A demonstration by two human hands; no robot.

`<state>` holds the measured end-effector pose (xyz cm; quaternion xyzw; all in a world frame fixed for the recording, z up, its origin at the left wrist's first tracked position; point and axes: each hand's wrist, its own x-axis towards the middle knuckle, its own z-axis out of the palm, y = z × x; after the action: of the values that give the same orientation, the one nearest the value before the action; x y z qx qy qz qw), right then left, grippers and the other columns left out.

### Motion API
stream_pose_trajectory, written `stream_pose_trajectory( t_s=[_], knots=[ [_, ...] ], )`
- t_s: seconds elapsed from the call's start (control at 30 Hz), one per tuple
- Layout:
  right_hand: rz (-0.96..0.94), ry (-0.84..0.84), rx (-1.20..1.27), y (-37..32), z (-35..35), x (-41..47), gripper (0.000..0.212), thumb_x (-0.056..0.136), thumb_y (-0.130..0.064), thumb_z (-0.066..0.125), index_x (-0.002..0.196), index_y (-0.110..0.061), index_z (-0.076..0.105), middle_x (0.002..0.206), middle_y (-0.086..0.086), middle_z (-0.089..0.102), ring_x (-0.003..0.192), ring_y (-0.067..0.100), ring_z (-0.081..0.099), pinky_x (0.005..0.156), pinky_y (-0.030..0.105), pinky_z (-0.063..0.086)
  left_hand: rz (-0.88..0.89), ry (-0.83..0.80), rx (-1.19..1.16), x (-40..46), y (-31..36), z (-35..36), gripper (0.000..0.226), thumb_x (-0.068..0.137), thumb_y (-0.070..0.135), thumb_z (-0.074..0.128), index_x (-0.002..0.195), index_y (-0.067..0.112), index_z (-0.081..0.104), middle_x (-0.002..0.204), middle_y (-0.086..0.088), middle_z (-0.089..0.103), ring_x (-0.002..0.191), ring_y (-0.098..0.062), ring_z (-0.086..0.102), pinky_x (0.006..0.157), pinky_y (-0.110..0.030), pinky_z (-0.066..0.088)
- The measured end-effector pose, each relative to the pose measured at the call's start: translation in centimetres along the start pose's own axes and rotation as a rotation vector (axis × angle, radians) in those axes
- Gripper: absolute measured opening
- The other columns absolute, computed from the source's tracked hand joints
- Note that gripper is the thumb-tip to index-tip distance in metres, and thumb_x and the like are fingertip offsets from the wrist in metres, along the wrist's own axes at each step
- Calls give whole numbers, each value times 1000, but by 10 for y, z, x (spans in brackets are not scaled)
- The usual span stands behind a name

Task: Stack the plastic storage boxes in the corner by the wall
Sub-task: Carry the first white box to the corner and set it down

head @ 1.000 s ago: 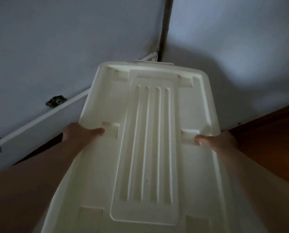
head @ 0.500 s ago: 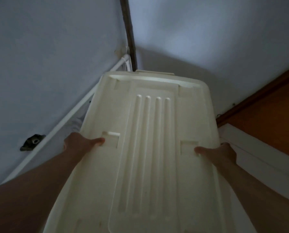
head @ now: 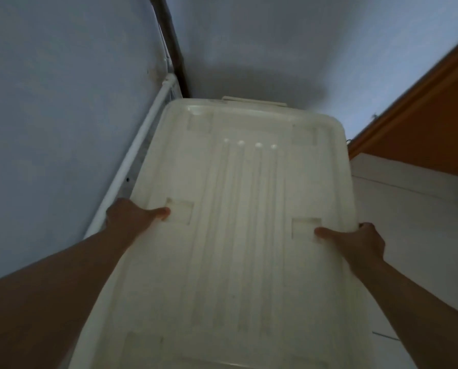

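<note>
A large white plastic storage box (head: 243,235) with a ribbed lid fills the middle of the view, its far end close to the wall corner. My left hand (head: 132,217) grips its left edge, thumb lying on the lid. On the opposite edge my right hand (head: 355,242) grips the box, thumb on top and fingers wrapped under the rim. Whatever lies beneath the box is hidden.
Grey-blue walls meet in a corner with a dark vertical strip (head: 173,49). A white pipe (head: 134,161) runs along the left wall beside the box. To the right lie a white floor (head: 414,222) and an orange-brown panel (head: 430,123).
The box has gone down and deeper into the corner. The view has tilted lower, showing more white floor on the right. Both hands keep the same hold.
</note>
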<state>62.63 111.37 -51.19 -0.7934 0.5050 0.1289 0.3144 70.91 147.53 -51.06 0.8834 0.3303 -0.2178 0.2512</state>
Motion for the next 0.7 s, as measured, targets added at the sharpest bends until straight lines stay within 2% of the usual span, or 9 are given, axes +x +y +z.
stream_pose_trajectory(
  t_s=[0.2, 0.4, 0.57, 0.63, 0.7],
  knots=[
    [52, 28, 44, 1, 40, 2, 101, 50, -42, 89, 131, 0, 45, 130, 20, 55, 120, 34, 54, 96, 43, 49, 85, 12, 46, 41, 3, 9, 101, 59, 49, 83, 130, -12, 46, 131, -27, 54, 121, -37, 55, 93, -38, 48],
    [20, 48, 79, -2, 65, 12, 98, 60, -36, 86, 136, 2, 38, 137, 20, 48, 128, 33, 46, 100, 36, 41, 84, 14, 49, 74, -2, 23, 103, 57, 52, 83, 131, -9, 46, 132, -25, 55, 121, -37, 55, 93, -41, 49],
    [16, 65, 86, -1, 80, 19, 97, 59, -39, 86, 134, 1, 40, 134, 20, 51, 127, 32, 48, 99, 35, 42, 94, 22, 34, 88, -6, 31, 107, 54, 55, 83, 133, -7, 46, 131, -24, 56, 119, -37, 57, 94, -42, 50],
    [18, 75, 86, 0, 86, 21, 96, 57, -40, 87, 132, 1, 42, 132, 20, 53, 124, 32, 50, 98, 36, 44, 95, 8, 14, 92, -8, 33, 112, 49, 60, 83, 133, -5, 47, 130, -23, 57, 118, -37, 57, 94, -44, 51],
    [20, 78, 85, 1, 91, 23, 95, 58, -41, 86, 132, 0, 43, 131, 19, 54, 123, 32, 51, 97, 36, 44, 107, 18, 15, 98, -11, 36, 123, 35, 71, 78, 130, -2, 50, 127, -21, 60, 114, -37, 60, 92, -48, 53]
  ],
)
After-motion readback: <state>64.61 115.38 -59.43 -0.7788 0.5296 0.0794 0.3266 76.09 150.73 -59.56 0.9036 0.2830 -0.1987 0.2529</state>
